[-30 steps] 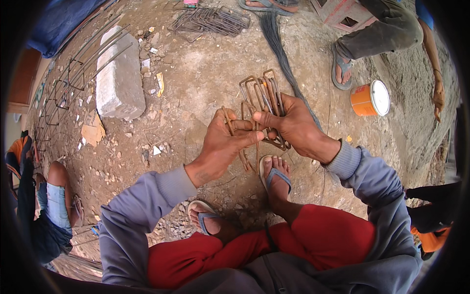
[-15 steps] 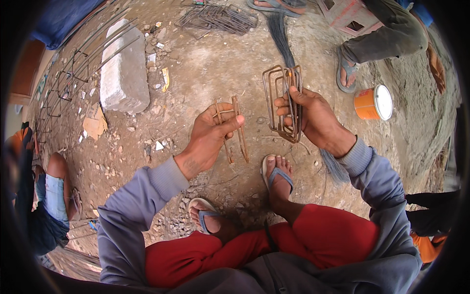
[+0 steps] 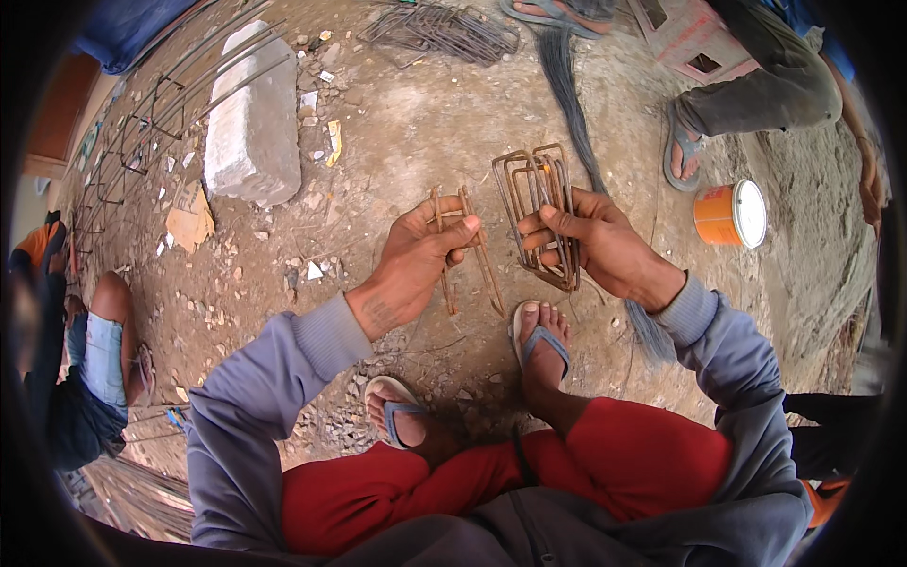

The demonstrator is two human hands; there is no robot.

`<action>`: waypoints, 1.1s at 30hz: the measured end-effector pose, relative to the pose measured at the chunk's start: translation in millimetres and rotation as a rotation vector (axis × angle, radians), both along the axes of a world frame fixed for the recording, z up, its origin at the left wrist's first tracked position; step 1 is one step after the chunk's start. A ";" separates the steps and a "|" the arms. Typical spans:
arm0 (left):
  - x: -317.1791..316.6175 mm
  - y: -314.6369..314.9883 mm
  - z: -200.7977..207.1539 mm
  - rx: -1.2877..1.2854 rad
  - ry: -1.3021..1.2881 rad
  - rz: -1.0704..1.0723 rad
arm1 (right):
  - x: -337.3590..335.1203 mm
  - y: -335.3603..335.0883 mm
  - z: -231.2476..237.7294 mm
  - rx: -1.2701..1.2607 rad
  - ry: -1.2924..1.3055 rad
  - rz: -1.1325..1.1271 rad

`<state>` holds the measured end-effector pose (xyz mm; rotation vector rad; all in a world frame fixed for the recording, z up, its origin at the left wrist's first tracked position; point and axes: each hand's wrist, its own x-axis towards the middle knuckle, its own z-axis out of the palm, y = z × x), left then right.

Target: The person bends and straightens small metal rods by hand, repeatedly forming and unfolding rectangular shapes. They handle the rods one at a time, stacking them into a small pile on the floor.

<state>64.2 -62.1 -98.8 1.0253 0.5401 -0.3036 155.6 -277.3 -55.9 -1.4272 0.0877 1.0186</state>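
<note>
My left hand (image 3: pixel 402 265) is closed around rusty rebar stirrups (image 3: pixel 488 270), seen nearly edge-on with the thumb pressed over them. How many it holds I cannot tell. My right hand (image 3: pixel 614 244) grips a bundle of several rectangular rebar stirrups (image 3: pixel 568 272), its thumb on the near side and fingers through the loops. The bundle tilts to the left at the top. A small gap separates the two sets, both held in the air above the dirt ground.
A pile of stirrups (image 3: pixel 444 36) lies far ahead, near a long bunch of thin tie wire (image 3: pixel 570 104). Left are a pale concrete block (image 3: pixel 250 132) and long rebars (image 3: pixel 250 77). An orange-and-white bucket (image 3: pixel 718 215) stands right, near another person's sandalled foot (image 3: pixel 682 156).
My hands have come slightly closer together. The bundle in my right hand has lowered and tipped more to the left. Background things have shifted a little in the view.
</note>
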 end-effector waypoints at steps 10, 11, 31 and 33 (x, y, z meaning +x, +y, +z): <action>-0.1 11.8 -20.8 0.336 -0.085 0.063 | 1.5 6.1 -2.6 -0.068 -0.027 0.017; -0.6 16.6 -22.1 0.384 -0.085 0.025 | 2.0 5.8 -3.0 -0.075 -0.029 0.013; -7.3 50.5 -26.0 -0.750 -0.344 -0.334 | -1.7 15.8 -23.8 0.135 0.031 0.133; -6.3 49.7 -19.8 -0.523 -0.250 -0.279 | -0.1 11.8 -20.0 0.124 0.009 0.125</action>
